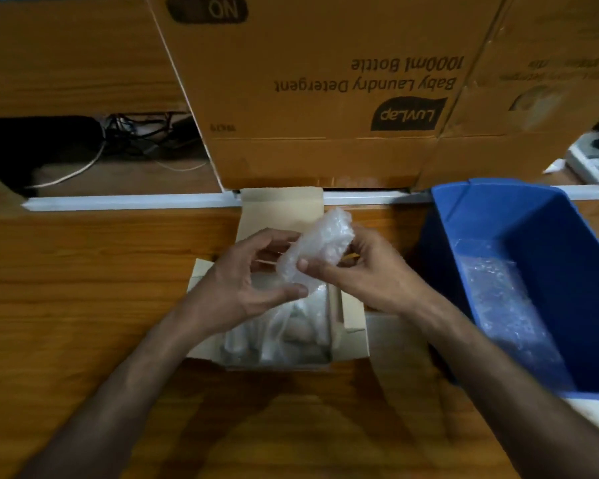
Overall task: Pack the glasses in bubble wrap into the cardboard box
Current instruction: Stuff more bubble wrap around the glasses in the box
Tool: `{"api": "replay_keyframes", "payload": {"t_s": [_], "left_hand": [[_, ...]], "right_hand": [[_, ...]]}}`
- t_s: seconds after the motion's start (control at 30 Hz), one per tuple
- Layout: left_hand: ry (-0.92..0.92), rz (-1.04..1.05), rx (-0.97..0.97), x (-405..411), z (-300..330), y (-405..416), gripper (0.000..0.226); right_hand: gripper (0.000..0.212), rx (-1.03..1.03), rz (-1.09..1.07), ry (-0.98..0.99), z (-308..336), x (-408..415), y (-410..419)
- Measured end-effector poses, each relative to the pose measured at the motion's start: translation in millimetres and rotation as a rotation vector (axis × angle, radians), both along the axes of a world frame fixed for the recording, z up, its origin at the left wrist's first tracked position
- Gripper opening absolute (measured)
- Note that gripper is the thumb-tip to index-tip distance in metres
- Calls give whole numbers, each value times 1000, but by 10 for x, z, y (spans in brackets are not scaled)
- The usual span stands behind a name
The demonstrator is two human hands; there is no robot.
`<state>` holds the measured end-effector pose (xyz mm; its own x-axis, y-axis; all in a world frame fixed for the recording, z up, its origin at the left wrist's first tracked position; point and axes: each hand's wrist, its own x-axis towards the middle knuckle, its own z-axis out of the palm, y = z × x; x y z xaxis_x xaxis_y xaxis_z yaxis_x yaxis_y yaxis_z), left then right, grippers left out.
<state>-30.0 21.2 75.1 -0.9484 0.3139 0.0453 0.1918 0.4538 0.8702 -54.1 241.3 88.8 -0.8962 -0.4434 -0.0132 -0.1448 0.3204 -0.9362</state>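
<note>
Both hands, left hand (pixel 253 271) and right hand (pixel 363 271), fingers closed on wrapped glass (pixel 317 247), long axis tilted up-right, directly above open cardboard box (pixel 355 337).

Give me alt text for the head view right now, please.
Both hands, left hand and right hand, hold a bubble-wrapped glass above the small open cardboard box on the wooden table. A blue plastic bin with more bubble wrap sits right.

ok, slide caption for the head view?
Both hands hold a bubble-wrapped glass over the open cardboard box, beside a blue plastic bin.
</note>
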Motion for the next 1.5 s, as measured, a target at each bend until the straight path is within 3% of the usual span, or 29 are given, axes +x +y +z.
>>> {"api": "replay_keyframes", "payload": {"t_s": [0.13,0.23,0.33,0.4,0.53,0.63,0.83,1.03,1.1,1.17,1.27,1.5], "left_hand": [[-12,77,74,-53,-92,-254,17],[49,168,-1,-69,-160,-427,7],[84,203,-168,-32,-224,-629,7],[71,120,-346,38,-277,-741,9],[89,-66,-638,261,-359,-871,43],[72,-149,-636,363,-366,-859,55],[4,-290,-671,410,-414,-732,32],[-63,-297,-757,453,-437,-619,68],[-92,-293,-743,463,-403,-606,62],[-114,-271,-701,450,-383,-614,41],[-193,-252,-652,397,-344,-623,21],[-244,-228,-866,340,-472,-431,14]], "right_hand": [[27,-18,-9,-49,-108,-20,-159],[36,82,-19,-11,-199,2,-237],[26,223,-27,-4,-282,68,-215],[30,334,68,-37,-263,178,-214],[50,699,249,-8,-300,358,-297],[43,790,354,-9,-307,417,-389],[35,940,432,-93,-258,469,-525],[32,936,262,-36,-316,572,-519],[33,902,175,-20,-365,596,-512],[29,902,119,42,-400,619,-518],[26,1046,132,191,-426,646,-574],[33,1091,212,199,-530,730,-638]]}}
